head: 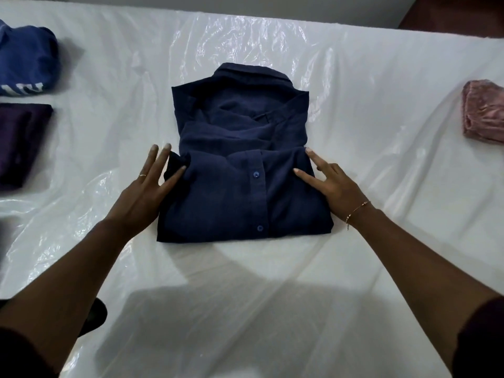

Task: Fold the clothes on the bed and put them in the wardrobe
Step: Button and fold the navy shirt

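Note:
A navy button-up shirt point(240, 170) lies folded into a compact rectangle in the middle of the bed point(272, 296), collar at the far end and two blue buttons facing up. My left hand point(147, 192) lies flat at the shirt's left edge, fingers straight, tips touching the cloth. My right hand point(327, 181) rests at the right edge with two straight fingers on the fabric. Neither hand grips anything.
The bed is covered by a shiny clear plastic sheet point(245, 50). At the left edge lie a folded blue garment with white lettering point(24, 61) and a folded dark purple one point(21, 143). A folded pink garment point(485, 113) sits at the right edge.

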